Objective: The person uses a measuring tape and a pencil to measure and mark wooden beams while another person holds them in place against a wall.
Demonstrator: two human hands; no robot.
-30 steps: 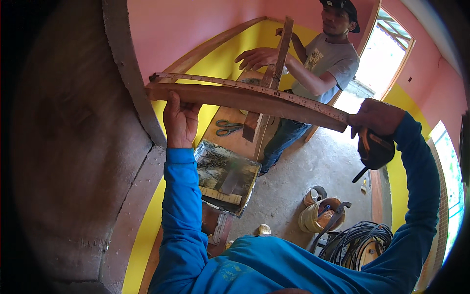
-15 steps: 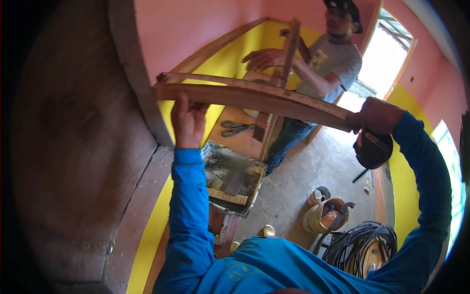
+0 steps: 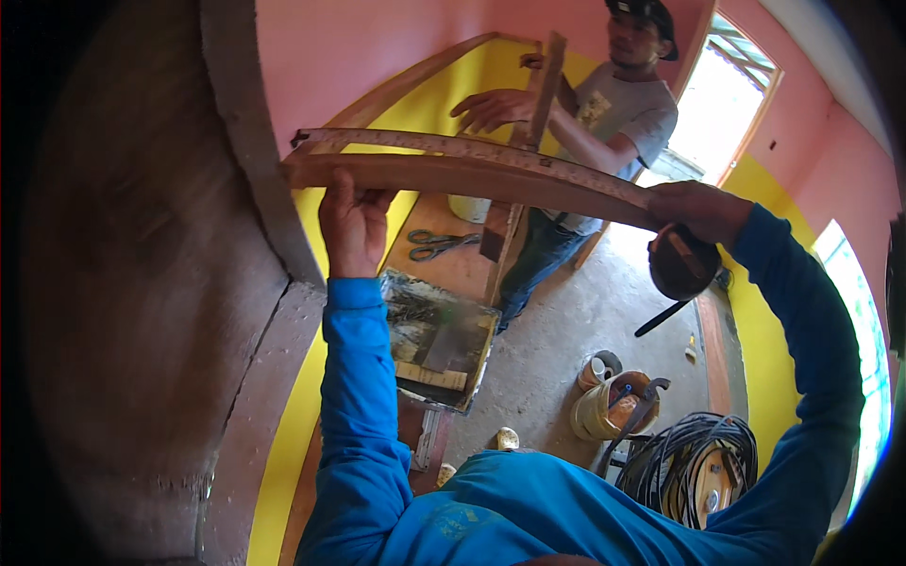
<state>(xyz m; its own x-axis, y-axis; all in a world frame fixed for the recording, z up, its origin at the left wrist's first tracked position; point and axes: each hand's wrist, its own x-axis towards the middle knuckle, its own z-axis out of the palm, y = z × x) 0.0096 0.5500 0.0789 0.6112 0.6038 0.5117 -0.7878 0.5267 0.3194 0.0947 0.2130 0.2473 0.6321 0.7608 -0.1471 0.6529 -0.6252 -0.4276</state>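
Note:
A brown wooden board (image 3: 462, 181) spans the view at chest height, its left end beside the dark wooden frame. Under that end my left hand (image 3: 354, 222) is closed on the board, thumb against its near side. My right hand (image 3: 703, 212) is closed at the right end. Just beneath it hangs a dark round tape measure (image 3: 684, 266) with a black strap. Its marked blade (image 3: 415, 141) stretches along the board's far edge. How the right fingers divide between board and tape measure is hidden.
Across the board stands a co-worker (image 3: 623, 113) near an upright wooden piece (image 3: 547, 90). Below lie dark-handled cutters (image 3: 439, 245), a paint-stained tray (image 3: 477, 373) and a white tub (image 3: 469, 208). A bucket (image 3: 593, 415) of tools and coiled black cable (image 3: 651, 457) are on the floor.
The whole view has shifted slightly. My right hand and the tape measure have come a little left and turned, and the blade's marked face shows more. Both hands keep their holds.

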